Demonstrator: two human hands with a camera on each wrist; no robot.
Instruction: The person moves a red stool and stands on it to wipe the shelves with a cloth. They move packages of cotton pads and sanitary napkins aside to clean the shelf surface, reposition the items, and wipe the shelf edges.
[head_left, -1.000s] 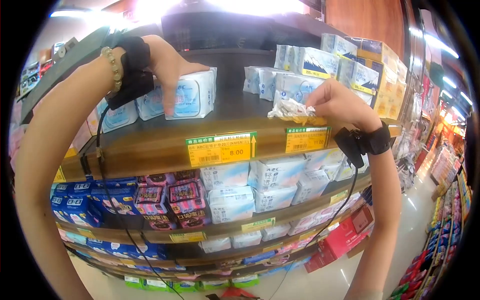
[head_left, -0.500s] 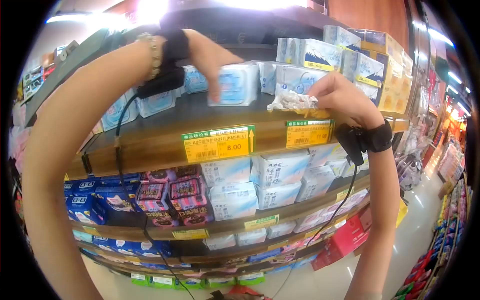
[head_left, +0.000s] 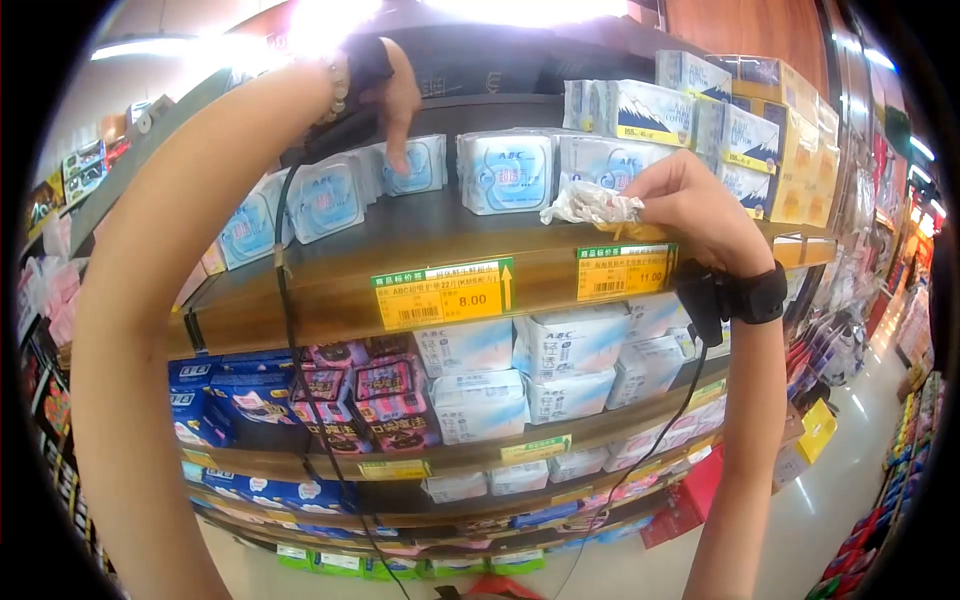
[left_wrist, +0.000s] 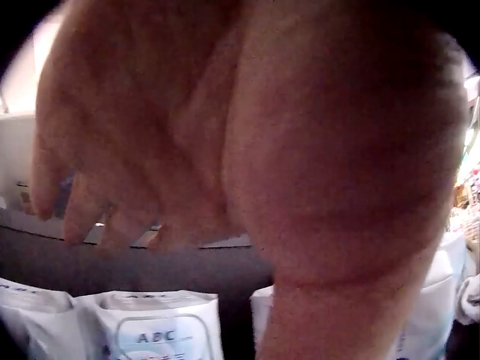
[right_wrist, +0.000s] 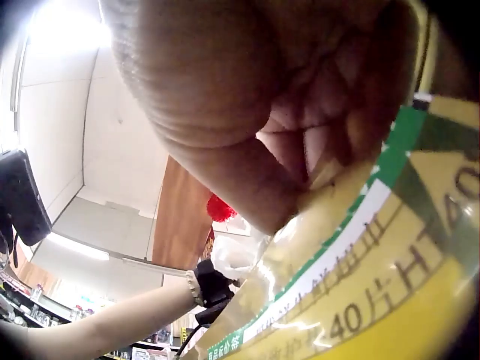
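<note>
Your left hand [head_left: 395, 105] hangs with loose fingers, touching the top of a soft ABC pad pack [head_left: 415, 165] near the shelf's [head_left: 330, 290] back edge. It looks light and squashy, so take it by its sides. Your right hand [head_left: 690, 205] pinches a crumpled wrapper [head_left: 590, 205] at the shelf's front edge.

I'm standing in a shop aisle, a supermarket by the look of it. In front of me a wooden shelf [head_left: 330, 290] carries yellow price tags [head_left: 443, 295] along its edge, with rows of packaged hygiene products [head_left: 505, 172] stacked tier below tier. More stocked racks [head_left: 905, 420] line the shiny floor [head_left: 800, 520] to my right.
</note>
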